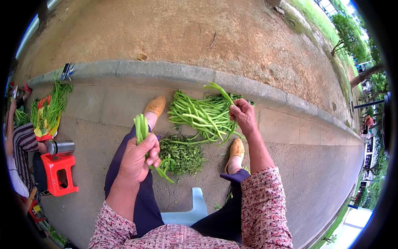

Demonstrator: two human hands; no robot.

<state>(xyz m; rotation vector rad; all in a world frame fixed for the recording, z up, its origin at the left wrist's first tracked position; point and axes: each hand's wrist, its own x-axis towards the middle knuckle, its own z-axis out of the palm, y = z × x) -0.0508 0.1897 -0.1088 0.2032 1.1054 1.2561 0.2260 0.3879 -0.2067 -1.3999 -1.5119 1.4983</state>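
My left hand (139,157) is closed round a small bunch of green vegetable stems (141,126). The stems stick out above the fist, and thinner ends hang out below it. My right hand (243,115) pinches a single long green stem (220,91), one end pointing up and left. Between my feet, close to the curb, lies a heap of long green stems (199,114), just left of my right hand. Nearer to me is a pile of plucked green leaves (181,157), right of my left hand.
A light blue plastic stool (197,203) shows between my legs. At the left are a red stool (62,174), a metal flask (60,147), more greens (57,99) on a red and yellow bag, and a seated person in striped clothing (25,143). A stone curb (166,70) borders bare soil.
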